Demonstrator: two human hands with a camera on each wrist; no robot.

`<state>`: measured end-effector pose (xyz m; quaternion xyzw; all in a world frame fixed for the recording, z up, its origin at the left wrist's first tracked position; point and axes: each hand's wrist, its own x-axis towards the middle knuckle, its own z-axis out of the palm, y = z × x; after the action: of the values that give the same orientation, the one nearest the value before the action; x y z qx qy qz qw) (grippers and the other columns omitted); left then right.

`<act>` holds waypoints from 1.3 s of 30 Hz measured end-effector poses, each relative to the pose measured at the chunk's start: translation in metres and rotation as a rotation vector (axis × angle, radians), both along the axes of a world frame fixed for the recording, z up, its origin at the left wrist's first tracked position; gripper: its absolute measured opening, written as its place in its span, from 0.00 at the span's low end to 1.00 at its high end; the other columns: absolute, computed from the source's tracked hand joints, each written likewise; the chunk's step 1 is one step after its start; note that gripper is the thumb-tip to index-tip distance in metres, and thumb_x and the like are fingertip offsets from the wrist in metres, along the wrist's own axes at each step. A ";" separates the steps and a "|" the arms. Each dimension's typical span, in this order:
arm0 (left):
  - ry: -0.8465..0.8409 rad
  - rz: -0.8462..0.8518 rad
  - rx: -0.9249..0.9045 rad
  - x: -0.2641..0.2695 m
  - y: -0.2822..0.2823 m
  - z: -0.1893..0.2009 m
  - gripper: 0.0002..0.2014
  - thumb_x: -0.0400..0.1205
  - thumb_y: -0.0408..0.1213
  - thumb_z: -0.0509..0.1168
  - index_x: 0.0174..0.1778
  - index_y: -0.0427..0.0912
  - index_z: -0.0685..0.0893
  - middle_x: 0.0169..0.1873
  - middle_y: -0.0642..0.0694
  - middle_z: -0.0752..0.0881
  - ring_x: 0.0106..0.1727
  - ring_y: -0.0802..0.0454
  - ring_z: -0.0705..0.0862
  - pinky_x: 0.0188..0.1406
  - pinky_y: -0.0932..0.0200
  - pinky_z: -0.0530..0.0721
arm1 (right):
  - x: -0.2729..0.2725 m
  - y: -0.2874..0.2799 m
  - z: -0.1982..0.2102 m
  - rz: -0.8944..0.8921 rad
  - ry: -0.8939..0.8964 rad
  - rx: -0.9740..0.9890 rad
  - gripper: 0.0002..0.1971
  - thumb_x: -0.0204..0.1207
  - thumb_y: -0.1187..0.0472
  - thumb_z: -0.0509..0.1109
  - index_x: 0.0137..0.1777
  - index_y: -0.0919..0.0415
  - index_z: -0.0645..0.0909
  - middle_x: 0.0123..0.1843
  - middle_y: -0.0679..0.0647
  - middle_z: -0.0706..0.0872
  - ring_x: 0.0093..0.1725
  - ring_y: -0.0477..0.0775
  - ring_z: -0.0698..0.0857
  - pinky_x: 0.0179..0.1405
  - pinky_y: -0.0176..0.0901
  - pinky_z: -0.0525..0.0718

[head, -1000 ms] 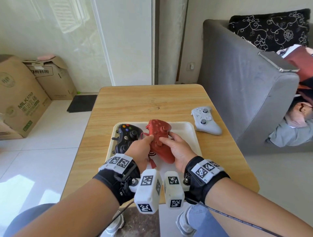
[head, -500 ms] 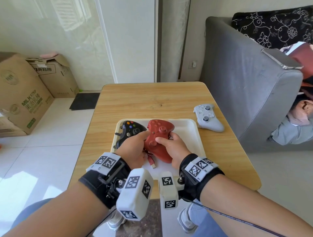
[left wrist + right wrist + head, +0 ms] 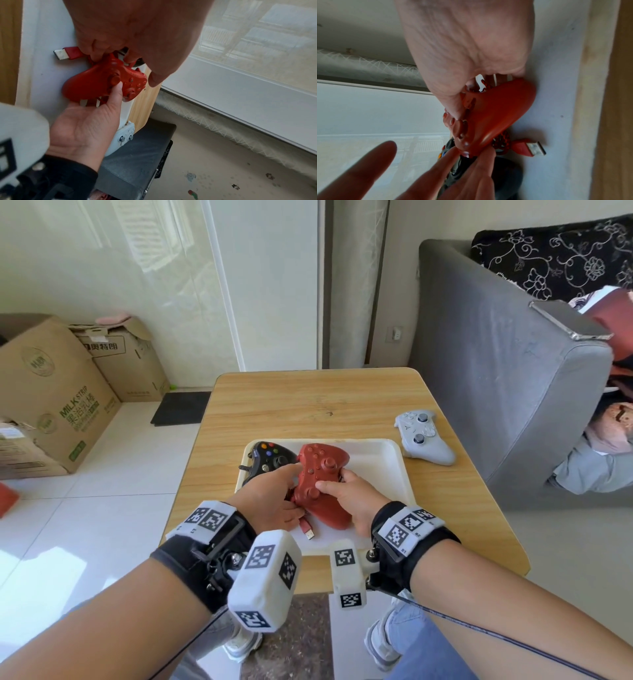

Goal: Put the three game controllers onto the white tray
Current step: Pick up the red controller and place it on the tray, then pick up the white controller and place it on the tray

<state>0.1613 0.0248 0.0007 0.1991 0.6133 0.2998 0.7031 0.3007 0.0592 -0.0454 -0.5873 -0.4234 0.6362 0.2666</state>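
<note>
Both hands hold the red controller (image 3: 322, 474) over the middle of the white tray (image 3: 383, 474). My left hand (image 3: 274, 493) pinches its left grip (image 3: 109, 65), with the forefinger held out straight. My right hand (image 3: 347, 493) has its thumb on the face (image 3: 118, 86) and its fingers underneath. The red cable's USB plug (image 3: 309, 531) lies on the tray floor. A black controller (image 3: 270, 458) lies in the tray's left part, touching the red one. The light grey controller (image 3: 424, 441) lies on the wooden table (image 3: 308, 402), right of the tray.
A grey sofa (image 3: 496, 364) stands close along the table's right side, with a phone (image 3: 570, 320) on its arm. Cardboard boxes (image 3: 51, 392) stand on the tiled floor to the left. My knees and shoes are below the table's near edge.
Both hands have lowered the red controller and tilted it flatter over the tray beside the black one. Its USB plug now lies on the tray.
</note>
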 end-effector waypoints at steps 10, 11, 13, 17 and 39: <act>0.068 0.117 0.063 0.004 0.004 0.025 0.11 0.80 0.45 0.67 0.47 0.40 0.80 0.29 0.46 0.76 0.33 0.51 0.77 0.41 0.56 0.77 | 0.011 0.006 0.019 -0.072 0.025 -0.050 0.19 0.75 0.60 0.74 0.65 0.61 0.79 0.52 0.57 0.87 0.45 0.53 0.85 0.35 0.44 0.81; 0.048 0.142 0.082 0.007 0.010 0.027 0.11 0.80 0.44 0.67 0.49 0.39 0.81 0.30 0.46 0.76 0.33 0.51 0.77 0.42 0.56 0.77 | 0.016 0.008 0.024 -0.078 0.033 -0.040 0.18 0.77 0.60 0.72 0.65 0.62 0.78 0.48 0.54 0.85 0.42 0.49 0.82 0.32 0.41 0.76; 0.028 0.149 0.123 0.016 0.022 0.032 0.12 0.81 0.43 0.65 0.53 0.38 0.81 0.32 0.46 0.77 0.34 0.51 0.77 0.42 0.57 0.77 | 0.026 0.015 0.032 -0.089 0.011 -0.010 0.19 0.78 0.58 0.71 0.67 0.63 0.76 0.43 0.50 0.80 0.41 0.48 0.77 0.35 0.41 0.73; 0.009 0.134 0.178 0.046 0.047 0.041 0.14 0.82 0.46 0.64 0.56 0.40 0.80 0.40 0.44 0.80 0.37 0.52 0.79 0.35 0.60 0.78 | 0.054 0.034 0.045 -0.144 -0.024 0.001 0.18 0.78 0.54 0.70 0.66 0.56 0.76 0.59 0.56 0.80 0.54 0.55 0.77 0.57 0.46 0.76; 0.499 -0.170 0.231 0.187 0.170 0.011 0.25 0.86 0.51 0.54 0.72 0.39 0.77 0.66 0.39 0.82 0.66 0.38 0.80 0.68 0.48 0.76 | 0.190 0.126 0.041 -0.186 -0.186 0.048 0.28 0.83 0.50 0.63 0.80 0.60 0.69 0.78 0.54 0.73 0.69 0.53 0.74 0.59 0.41 0.67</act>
<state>0.3482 0.1947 0.0116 0.3963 0.7103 0.2493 0.5256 0.4910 0.1856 -0.0049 -0.6737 -0.4054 0.5412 0.2980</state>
